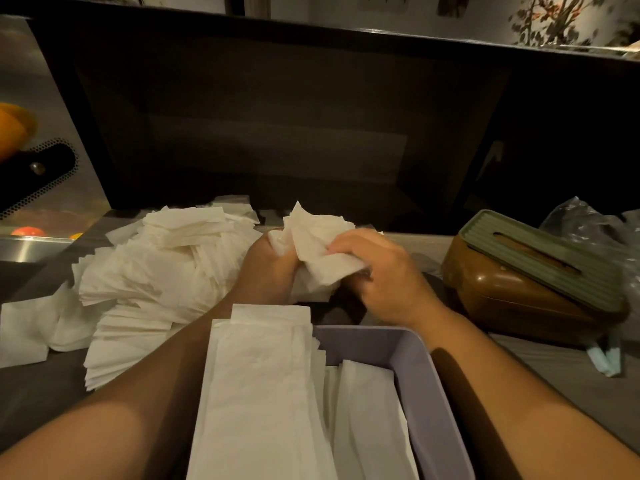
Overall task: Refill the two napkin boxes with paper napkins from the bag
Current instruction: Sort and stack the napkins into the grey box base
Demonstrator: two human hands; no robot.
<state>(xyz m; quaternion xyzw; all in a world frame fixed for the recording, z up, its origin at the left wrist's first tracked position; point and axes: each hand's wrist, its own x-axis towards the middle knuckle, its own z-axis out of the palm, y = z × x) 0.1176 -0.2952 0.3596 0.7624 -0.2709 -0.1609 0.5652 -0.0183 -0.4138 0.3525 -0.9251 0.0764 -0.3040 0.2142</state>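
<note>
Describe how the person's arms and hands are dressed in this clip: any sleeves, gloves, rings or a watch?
Both forearms are bare up to the frame edge: no sleeves show. The left hand and right hand wear no gloves. No watch or bracelet shows on either wrist, and no ring on the right hand's visible fingers; the left hand's fingers are mostly hidden, so rings there cannot be ruled out.

Napkin pile [156, 265] lies far left; open box [408, 368] holding napkins sits near centre; lidded box [526, 271] right, bag [588, 223] behind it.
</note>
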